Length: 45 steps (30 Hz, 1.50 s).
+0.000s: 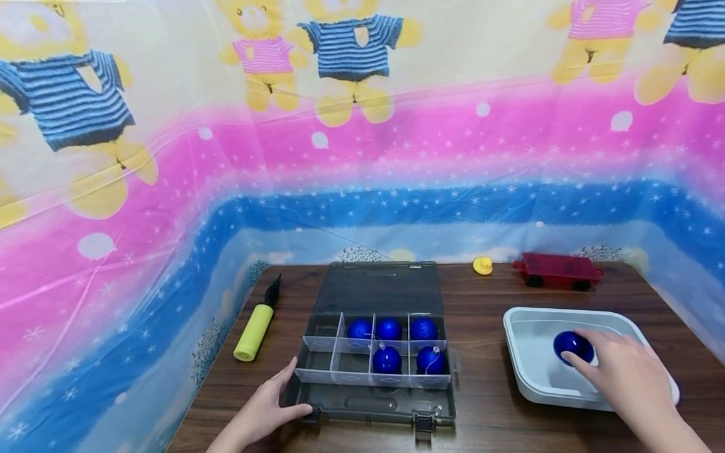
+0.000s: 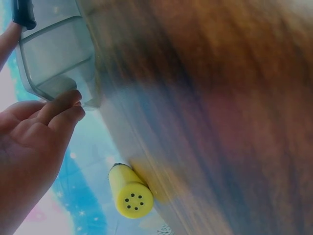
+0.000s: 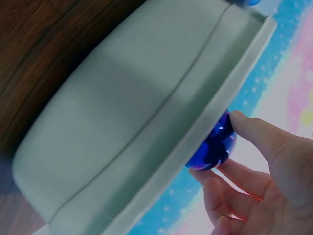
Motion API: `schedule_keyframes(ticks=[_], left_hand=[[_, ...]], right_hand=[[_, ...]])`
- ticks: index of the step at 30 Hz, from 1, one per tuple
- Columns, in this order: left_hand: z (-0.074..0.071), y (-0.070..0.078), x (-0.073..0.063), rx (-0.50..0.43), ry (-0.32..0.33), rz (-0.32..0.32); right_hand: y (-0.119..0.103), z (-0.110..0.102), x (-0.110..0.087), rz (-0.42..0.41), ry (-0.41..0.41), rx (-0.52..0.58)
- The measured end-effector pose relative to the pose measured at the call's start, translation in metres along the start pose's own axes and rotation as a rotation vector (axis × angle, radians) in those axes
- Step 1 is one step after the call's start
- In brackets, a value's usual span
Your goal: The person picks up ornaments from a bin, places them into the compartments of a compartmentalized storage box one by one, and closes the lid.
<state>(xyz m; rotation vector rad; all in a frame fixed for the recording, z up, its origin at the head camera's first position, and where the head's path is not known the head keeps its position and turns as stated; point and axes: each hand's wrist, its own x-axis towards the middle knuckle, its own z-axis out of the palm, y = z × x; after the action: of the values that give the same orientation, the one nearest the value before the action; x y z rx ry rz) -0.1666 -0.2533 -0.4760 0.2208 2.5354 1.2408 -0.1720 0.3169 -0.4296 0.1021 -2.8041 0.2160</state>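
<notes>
My right hand (image 1: 631, 371) pinches a shiny blue ball ornament (image 1: 573, 348) between thumb and fingers, over the white plastic basin (image 1: 523, 371). In the right wrist view the ornament (image 3: 217, 144) shows above the basin's rim (image 3: 195, 139), partly hidden by it. My left hand (image 1: 269, 402) rests at the left front corner of a dark see-through compartment box (image 1: 376, 402), fingers along its side and thumb near a front latch. The box's lid (image 1: 379, 289) lies back. Inside, three blue ornaments (image 1: 388, 329) sit in the rear row and two (image 1: 387, 360) in the front row; the left compartments hold none.
A yellow hand pump (image 1: 253, 332) with a black nozzle lies left of the box. Toward the back edge stand a small yellow rubber duck (image 1: 483, 265) and a red toy wagon (image 1: 559, 270), behind the basin. A patterned sheet (image 1: 362, 163) hangs behind the wooden table (image 1: 476, 402).
</notes>
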Motion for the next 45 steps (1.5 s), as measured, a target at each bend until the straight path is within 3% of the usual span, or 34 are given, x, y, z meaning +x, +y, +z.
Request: schedule_keyframes(ticks=[8,22,45], left_hand=[[0.001,-0.001,0.002,-0.001,-0.001,-0.005],[-0.001,-0.001,0.001,-0.008,-0.004,0.000],[0.002,-0.002,0.005,0.008,0.006,0.005]], right_hand=[[-0.027,-0.007,-0.001,-0.089,0.128,0.035],[-0.072,-0.007,0.009,-0.205,0.199,0.100],[-0.132,0.011,0.032,-0.336,0.207,0.256]])
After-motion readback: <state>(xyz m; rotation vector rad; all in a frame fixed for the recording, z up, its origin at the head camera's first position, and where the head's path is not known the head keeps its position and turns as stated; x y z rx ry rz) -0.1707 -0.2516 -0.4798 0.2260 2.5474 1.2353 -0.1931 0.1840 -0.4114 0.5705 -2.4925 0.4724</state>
